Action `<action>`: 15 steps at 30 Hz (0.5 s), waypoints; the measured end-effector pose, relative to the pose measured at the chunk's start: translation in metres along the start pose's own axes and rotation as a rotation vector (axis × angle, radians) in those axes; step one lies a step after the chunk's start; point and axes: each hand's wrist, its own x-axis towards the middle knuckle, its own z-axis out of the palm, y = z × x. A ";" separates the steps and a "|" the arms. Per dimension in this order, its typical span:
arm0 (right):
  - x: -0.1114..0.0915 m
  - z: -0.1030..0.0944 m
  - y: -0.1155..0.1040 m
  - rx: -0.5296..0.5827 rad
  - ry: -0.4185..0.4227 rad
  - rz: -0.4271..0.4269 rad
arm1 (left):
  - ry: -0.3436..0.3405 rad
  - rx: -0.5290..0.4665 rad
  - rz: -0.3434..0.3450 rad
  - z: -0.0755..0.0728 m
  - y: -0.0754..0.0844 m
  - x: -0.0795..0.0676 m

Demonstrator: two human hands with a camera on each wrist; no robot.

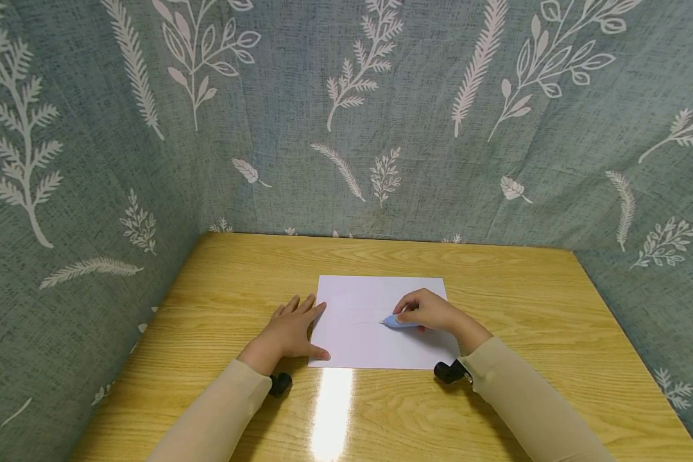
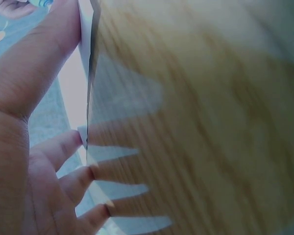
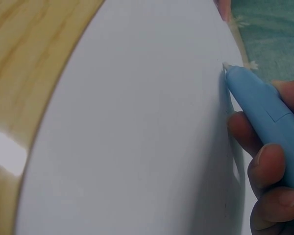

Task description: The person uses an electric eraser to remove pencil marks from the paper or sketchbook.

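A white sheet of paper [image 1: 358, 298] lies flat on the wooden table. Across its left edge my left hand [image 1: 289, 332] is spread, with the thumb and index finger touching the paper; the left wrist view shows this hand [image 2: 49, 196] with its fingers apart. My right hand [image 1: 433, 313] grips a thick light blue pen-shaped tool [image 1: 400, 321] over the right half of the sheet. The pale tip of this blue tool [image 3: 264, 100] meets the paper in the right wrist view. From the tip a faint thin line [image 1: 365, 323] runs left.
The wooden table [image 1: 254, 263] reaches back to a grey-green cloth [image 1: 300, 186] with white leaf prints, which hangs behind and at both sides. A bright glare patch lies on the table in front of the paper. Black wrist devices [image 1: 450, 372] sit under both sleeves.
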 end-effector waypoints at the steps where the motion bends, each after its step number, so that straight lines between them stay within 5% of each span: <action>1: 0.000 0.000 0.000 -0.001 0.000 -0.001 | 0.000 0.002 -0.001 0.000 0.000 0.000; 15: 0.000 0.000 -0.002 -0.010 0.010 -0.001 | 0.008 0.005 0.001 0.003 -0.002 0.002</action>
